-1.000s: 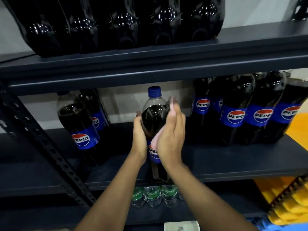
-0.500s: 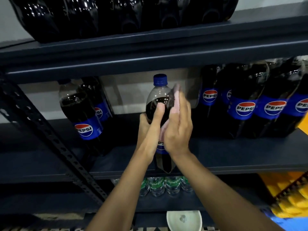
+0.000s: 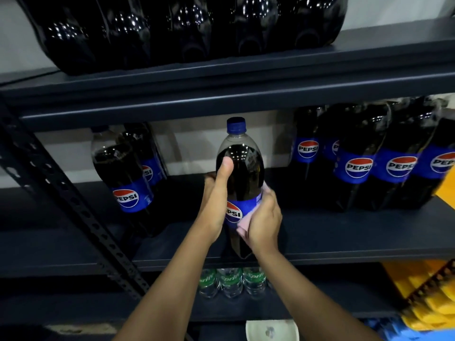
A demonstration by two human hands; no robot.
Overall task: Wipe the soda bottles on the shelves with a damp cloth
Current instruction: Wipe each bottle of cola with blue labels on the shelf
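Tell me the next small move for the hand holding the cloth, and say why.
Probably slide the pink cloth down the Pepsi bottle onto its lower body. The right hand presses the cloth against the right side of the blue label, the left hand grips the shoulder to steady the bottle, and the dark stretch below the label lies just under the cloth.

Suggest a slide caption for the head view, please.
Left hand grips a Pepsi bottle while the right hand holds a pink cloth against its label.

You are facing a dark soda bottle wearing a blue cap and blue label with a red-white-blue roundel, plus a pale pink cloth.
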